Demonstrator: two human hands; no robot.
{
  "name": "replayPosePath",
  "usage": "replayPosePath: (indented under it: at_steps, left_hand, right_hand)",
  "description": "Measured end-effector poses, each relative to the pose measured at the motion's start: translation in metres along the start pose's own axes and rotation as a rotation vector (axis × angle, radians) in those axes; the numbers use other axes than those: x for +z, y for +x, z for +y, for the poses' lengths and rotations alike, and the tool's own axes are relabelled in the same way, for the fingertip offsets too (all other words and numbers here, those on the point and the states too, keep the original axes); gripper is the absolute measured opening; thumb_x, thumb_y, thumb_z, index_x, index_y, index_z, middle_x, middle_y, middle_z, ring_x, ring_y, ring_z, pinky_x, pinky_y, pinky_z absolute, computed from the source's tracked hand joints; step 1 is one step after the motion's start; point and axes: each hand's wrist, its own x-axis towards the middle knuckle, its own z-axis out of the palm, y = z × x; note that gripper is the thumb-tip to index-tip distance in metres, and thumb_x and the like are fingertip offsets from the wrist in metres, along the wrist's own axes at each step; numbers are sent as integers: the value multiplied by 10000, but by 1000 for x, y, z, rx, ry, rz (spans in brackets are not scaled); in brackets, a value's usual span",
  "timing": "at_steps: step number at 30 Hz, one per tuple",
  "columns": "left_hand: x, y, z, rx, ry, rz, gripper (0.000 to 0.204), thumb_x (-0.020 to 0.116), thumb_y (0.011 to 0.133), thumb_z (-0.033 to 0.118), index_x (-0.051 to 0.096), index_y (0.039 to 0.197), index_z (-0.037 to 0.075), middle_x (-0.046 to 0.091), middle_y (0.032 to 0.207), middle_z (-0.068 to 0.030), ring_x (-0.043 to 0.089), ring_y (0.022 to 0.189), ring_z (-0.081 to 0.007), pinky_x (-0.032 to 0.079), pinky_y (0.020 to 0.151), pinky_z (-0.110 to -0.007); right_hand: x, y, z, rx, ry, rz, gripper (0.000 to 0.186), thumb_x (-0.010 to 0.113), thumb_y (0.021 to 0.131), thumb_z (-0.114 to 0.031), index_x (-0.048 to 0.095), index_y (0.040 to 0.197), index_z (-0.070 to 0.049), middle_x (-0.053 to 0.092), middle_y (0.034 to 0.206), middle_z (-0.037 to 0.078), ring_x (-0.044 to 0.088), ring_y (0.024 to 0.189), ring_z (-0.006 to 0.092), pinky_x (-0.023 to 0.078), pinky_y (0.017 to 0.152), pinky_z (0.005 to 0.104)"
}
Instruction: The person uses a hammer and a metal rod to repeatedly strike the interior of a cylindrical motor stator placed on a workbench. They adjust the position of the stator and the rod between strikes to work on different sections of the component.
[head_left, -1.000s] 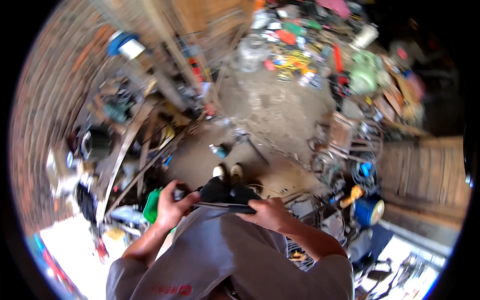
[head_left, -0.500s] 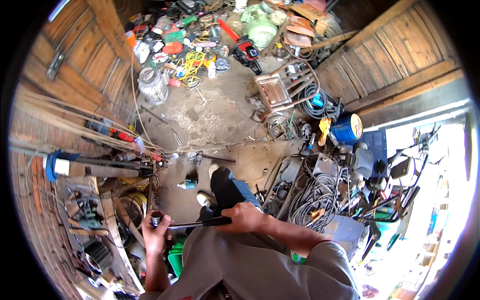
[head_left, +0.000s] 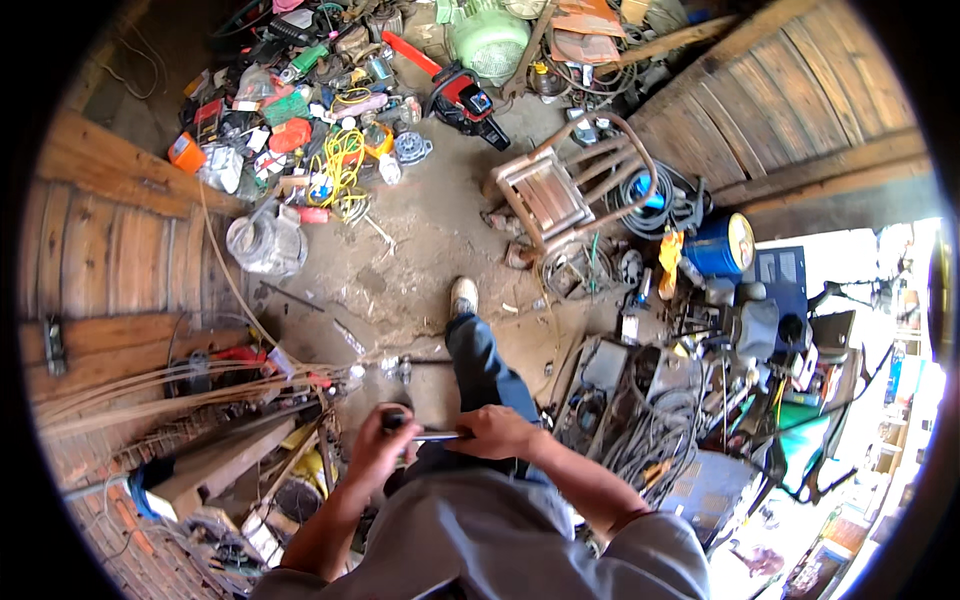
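Observation:
A long-handled metal socket wrench [head_left: 437, 436] lies level across the front of my body. My left hand [head_left: 376, 447] is closed round its head end, where a dark round socket [head_left: 394, 421] shows above the fingers. Round the handle end, my right hand [head_left: 498, 434] is closed, with the back of the hand uppermost and most of the handle hidden. Only a short stretch of shiny shaft shows between the two hands. One leg in dark trousers [head_left: 488, 365] is stretched forward over the dirt floor.
A wooden chair [head_left: 545, 197] stands ahead to the right, near a red chainsaw [head_left: 465, 98]. Tools and clutter [head_left: 290, 135] cover the far left floor. Coiled cables [head_left: 640, 420] and a blue drum [head_left: 718, 246] are at the right. Long thin rods [head_left: 170, 395] jut from the left.
I have stepped forward, and the chair and clutter are nearer. My left hand has moved up and inward, closer to my right hand. Both hands still hold the socket wrench.

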Motion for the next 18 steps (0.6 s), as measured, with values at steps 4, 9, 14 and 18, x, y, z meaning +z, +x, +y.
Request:
replayPosePath:
  at_steps: [4,9,14,18]
  left_hand:
    - [28,193,-13,-267,-272,-133,374,468,986,399,544,1057,40,639,950,-74,587,762,-105,479,643,-283]
    - [0,490,-159,141,1000,22,476,644,845,412,567,1071,1,601,1041,-213,606,944,-344,504,794,-436]
    - [48,692,-220,266,1299,-90,546,650,833,279,461,1230,-45,426,1347,-250,462,1211,-385,429,999,-432]
    - [91,789,-253,469,1296,38,718,748,738,248,407,1309,-21,382,1389,-218,401,1247,-378,378,1027,-440]
  right_hand:
    - [-17,128,104,251,231,180,434,602,821,-505,694,923,-93,675,883,193,642,879,381,506,809,450]
    - [-33,193,213,463,80,353,324,586,863,-407,621,762,-102,666,762,151,650,673,362,515,619,481]
    - [-14,188,232,298,224,685,190,679,632,-201,514,642,-109,504,603,76,532,467,283,430,444,407]
    - [-37,207,237,476,353,689,325,611,571,-50,629,894,-83,585,767,114,590,644,341,486,564,431]
